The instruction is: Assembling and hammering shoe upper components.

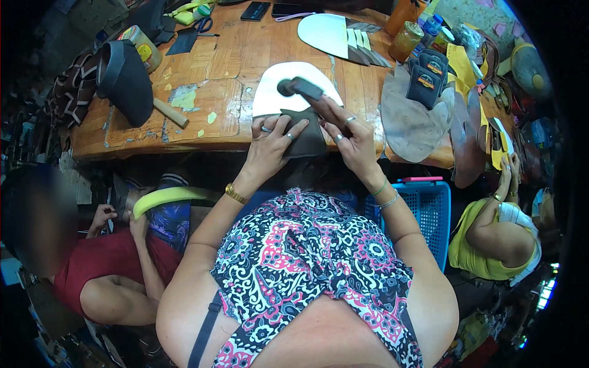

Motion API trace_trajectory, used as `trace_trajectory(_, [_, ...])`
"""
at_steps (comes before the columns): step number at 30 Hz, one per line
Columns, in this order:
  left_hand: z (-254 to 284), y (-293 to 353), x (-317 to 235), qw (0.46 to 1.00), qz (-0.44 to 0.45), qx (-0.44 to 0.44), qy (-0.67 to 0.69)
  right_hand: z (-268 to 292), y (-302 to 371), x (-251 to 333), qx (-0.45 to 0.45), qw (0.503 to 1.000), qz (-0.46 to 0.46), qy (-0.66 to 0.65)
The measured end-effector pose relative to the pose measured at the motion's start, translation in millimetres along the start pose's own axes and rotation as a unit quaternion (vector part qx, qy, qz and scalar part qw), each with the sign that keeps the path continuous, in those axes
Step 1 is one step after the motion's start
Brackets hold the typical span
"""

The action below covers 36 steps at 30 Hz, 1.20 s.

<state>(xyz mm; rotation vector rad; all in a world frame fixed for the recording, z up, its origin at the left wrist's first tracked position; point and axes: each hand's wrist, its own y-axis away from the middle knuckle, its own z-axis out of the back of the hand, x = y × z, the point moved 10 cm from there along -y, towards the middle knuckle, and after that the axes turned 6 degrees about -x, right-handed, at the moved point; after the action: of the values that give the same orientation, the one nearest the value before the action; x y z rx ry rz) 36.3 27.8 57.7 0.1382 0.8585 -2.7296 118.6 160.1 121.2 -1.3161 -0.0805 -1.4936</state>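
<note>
My right hand (354,142) is closed round the handle of a hammer (302,88), whose dark head is slightly blurred above the work. My left hand (273,138) has its fingers bent over a dark brown leather-like piece (307,138), pressing and gripping it at the table's near edge. That piece overlaps the lower part of a white rounded sheet (279,80), which lies flat on the table. What lies under the left fingertips is hidden.
The worn wooden table (215,73) carries another white rounded piece with fanned strips (325,37), jars (406,42), a brown hide-like sheet (411,116) and dark visors (126,80). A blue basket (432,214) stands by my right. Co-workers sit at both sides, one holding a yellow-green strip (165,195).
</note>
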Motion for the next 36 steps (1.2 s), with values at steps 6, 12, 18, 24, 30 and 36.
trace_trajectory(6, [-10, 3, 7, 1.000, 0.017, 0.020, 0.011, -27, 11, -26, 0.053, 0.997, -0.017, 0.055])
trace_trajectory(12, [-1, -2, 0, 1.000, -0.009, -0.009, -0.002, 2, 2, 12, -0.052, 0.994, 0.010, -0.098])
trace_trajectory(18, [-8, 2, 2, 1.000, 0.007, 0.005, -0.012, -7, 11, -26, 0.061, 0.993, -0.052, 0.087])
trace_trajectory(24, [-6, 3, 2, 0.999, -0.011, -0.002, -0.047, 98, 28, 8, -0.248, 0.968, 0.047, -0.014])
trace_trajectory(30, [-3, -3, 1, 1.000, -0.002, 0.006, 0.005, 57, 35, -4, -0.189, 0.971, 0.101, 0.108])
trace_trajectory(36, [-3, -2, 3, 1.000, -0.004, 0.004, -0.004, 70, 11, 11, -0.164, 0.985, -0.012, -0.052])
